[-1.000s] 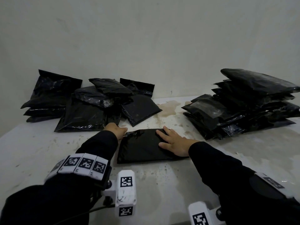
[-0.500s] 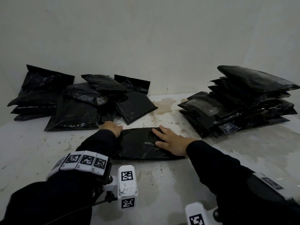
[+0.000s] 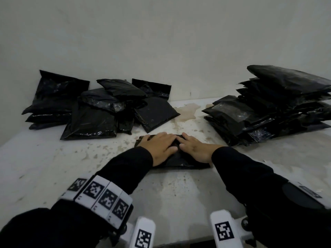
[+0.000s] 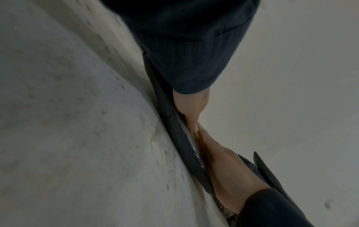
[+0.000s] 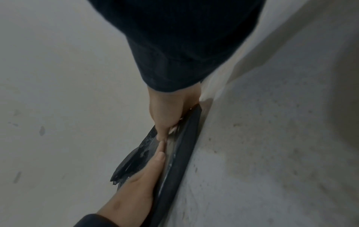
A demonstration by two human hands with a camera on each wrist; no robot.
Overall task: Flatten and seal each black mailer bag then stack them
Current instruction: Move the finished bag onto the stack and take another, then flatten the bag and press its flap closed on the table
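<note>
- Head view: a black mailer bag lies flat on the stained white bench, near its middle.
- The left hand and right hand lie side by side on top of it, fingers straight and pressing down, gripping nothing.
- A loose pile of bags lies far left; a stack of bags stands at right.

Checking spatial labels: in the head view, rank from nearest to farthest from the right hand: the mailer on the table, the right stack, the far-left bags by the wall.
1. mailer, under the right hand.
2. right stack, to its right.
3. far-left bags, across the table.
</note>
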